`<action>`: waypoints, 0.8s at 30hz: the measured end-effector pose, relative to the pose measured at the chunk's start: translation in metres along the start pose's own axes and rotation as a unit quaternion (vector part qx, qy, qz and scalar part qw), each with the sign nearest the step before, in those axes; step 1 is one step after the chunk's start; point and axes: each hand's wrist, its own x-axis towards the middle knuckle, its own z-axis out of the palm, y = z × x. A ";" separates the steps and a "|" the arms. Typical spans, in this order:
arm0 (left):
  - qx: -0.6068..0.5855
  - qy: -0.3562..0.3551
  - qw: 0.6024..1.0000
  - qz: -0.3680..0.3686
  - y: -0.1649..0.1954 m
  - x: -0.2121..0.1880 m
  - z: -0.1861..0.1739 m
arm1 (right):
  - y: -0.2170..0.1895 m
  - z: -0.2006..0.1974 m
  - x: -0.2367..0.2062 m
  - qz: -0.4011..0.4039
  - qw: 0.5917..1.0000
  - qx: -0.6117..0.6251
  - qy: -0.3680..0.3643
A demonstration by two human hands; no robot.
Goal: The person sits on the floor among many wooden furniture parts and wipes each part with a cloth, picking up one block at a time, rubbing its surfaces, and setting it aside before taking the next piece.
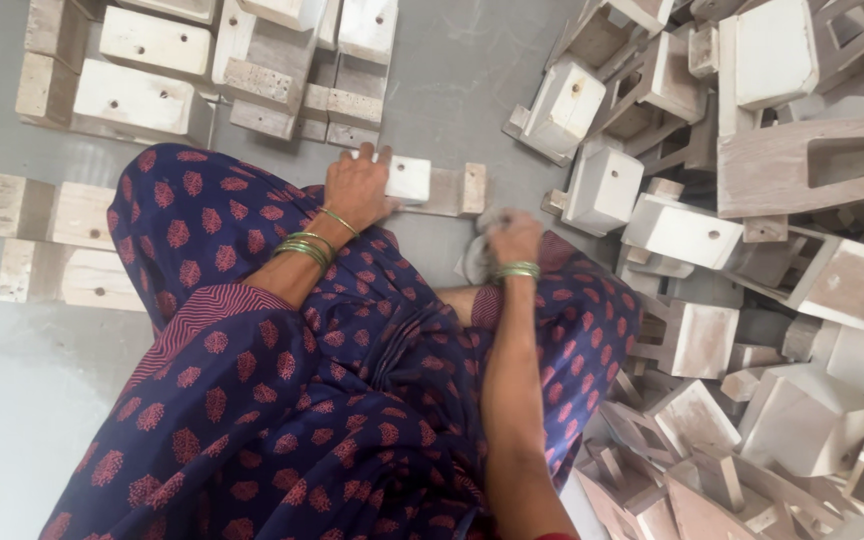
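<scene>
I sit on a grey floor in a dark blue garment with red print. My left hand (357,185), with green bangles at the wrist, rests on a white-painted wooden block piece (432,185) lying on the floor in front of my knees. My right hand (512,238), also with green bangles, is closed around a crumpled grey-white cloth (477,258) just below and to the right of that piece.
A big heap of white-coated wooden block parts (752,230) fills the right side. More of them lie in rows at the top left (212,60) and at the left of my knee (52,245). Bare grey floor (12,400) shows at the lower left.
</scene>
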 end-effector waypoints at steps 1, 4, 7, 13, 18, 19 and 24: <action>-0.006 -0.010 1.000 0.004 0.001 -0.001 0.000 | 0.000 -0.007 -0.003 0.000 0.999 0.017 0.050; -0.048 0.017 0.998 0.025 0.006 -0.006 0.007 | -0.003 -0.021 -0.005 -0.026 0.986 0.083 0.140; -0.123 0.011 0.992 0.019 0.006 -0.006 0.021 | -0.030 -0.004 -0.004 -0.153 0.955 0.147 0.205; -0.231 0.028 0.972 -0.027 0.001 -0.008 0.055 | -0.101 0.056 -0.033 -0.298 0.950 0.063 0.067; -0.238 0.044 0.969 -0.055 0.001 -0.011 0.053 | -0.090 0.036 -0.050 -0.293 0.953 0.070 0.025; -0.246 0.038 0.967 -0.060 0.003 -0.012 0.050 | -0.082 0.029 -0.046 -0.269 0.963 0.022 0.024; -0.278 0.030 0.960 -0.015 0.001 -0.008 0.044 | -0.080 0.028 -0.025 -0.254 0.962 0.023 0.096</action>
